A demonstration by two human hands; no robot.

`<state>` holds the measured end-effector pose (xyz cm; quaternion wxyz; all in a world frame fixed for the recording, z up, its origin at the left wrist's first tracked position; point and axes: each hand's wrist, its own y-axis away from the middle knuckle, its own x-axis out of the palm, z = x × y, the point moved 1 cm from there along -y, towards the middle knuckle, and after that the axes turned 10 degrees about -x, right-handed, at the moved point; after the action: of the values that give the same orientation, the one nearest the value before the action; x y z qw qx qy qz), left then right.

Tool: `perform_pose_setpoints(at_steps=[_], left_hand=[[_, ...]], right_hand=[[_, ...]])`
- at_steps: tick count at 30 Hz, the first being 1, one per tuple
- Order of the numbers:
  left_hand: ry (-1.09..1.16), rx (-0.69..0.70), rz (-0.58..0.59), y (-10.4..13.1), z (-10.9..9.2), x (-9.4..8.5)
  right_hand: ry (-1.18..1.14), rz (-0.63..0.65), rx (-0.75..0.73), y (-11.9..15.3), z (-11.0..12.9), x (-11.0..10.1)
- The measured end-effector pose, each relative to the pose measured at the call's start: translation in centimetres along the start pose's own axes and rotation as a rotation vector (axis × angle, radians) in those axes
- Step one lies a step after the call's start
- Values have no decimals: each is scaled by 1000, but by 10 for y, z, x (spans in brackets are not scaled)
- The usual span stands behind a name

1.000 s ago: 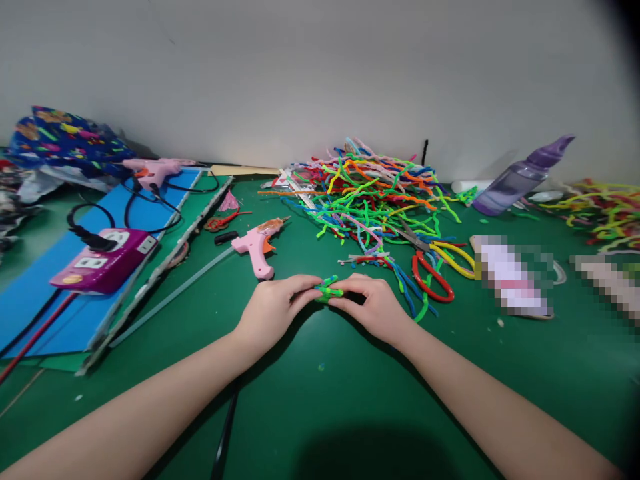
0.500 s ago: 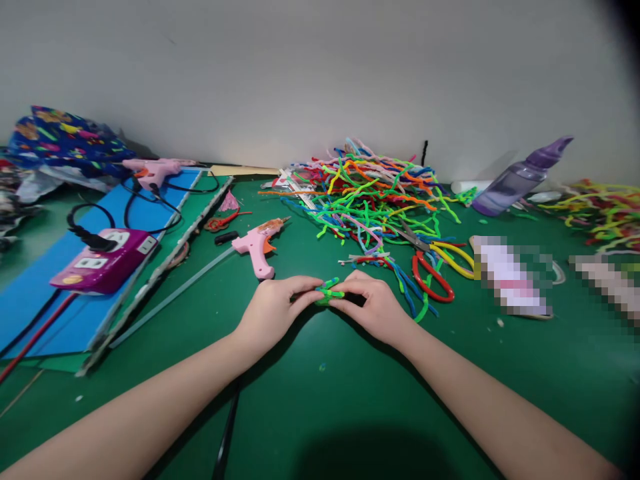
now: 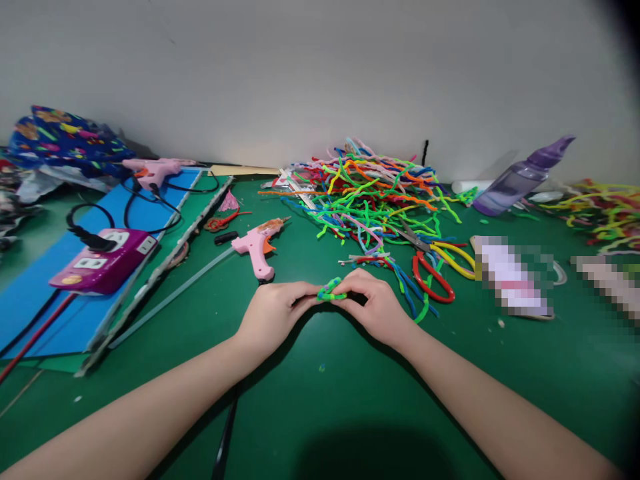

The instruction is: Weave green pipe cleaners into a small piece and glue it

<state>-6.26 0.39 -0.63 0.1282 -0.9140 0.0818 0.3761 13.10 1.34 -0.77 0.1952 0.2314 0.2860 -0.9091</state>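
Between my two hands is a short bent piece of green pipe cleaner (image 3: 331,291) with bluish bits, folded into a small loop. My left hand (image 3: 280,308) pinches its left end between thumb and fingers. The right end sits in the pinch of my right hand (image 3: 369,300). Just beyond my left hand lies a pink glue gun (image 3: 260,247) with a long clear glue stick in its back. Past my right hand, scissors (image 3: 434,270) with one red and one yellow handle rest by loose pipe cleaners.
A large heap of coloured pipe cleaners (image 3: 370,187) lies against the wall. To the left are a purple power strip (image 3: 107,260) on blue board and another pink glue gun (image 3: 155,172). At right stand a tilted purple bottle (image 3: 515,180) and a blurred-out phone-like slab (image 3: 510,277).
The green loop has turned slightly in my fingers and its open bend shows more clearly. My left fingers have shifted a little. Everything else looks the same.
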Motion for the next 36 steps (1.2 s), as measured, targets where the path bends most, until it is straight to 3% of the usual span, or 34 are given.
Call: perform_pose_setpoints(at_steps=[6, 14, 23, 30, 36], left_hand=[[-10, -20, 18, -1, 1, 0], [110, -99, -7, -1, -2, 3], [279, 149, -56, 3, -9, 1], [178, 262, -166, 2, -9, 1], [122, 310, -208, 2, -12, 0]], right_hand=[[37, 42, 3, -2, 1, 0], [-148, -56, 264, -3, -3, -2], [-190, -87, 128, -2, 2, -2], [-183, -155, 142, 0, 0, 1], [-369, -181, 151, 1, 2, 5]])
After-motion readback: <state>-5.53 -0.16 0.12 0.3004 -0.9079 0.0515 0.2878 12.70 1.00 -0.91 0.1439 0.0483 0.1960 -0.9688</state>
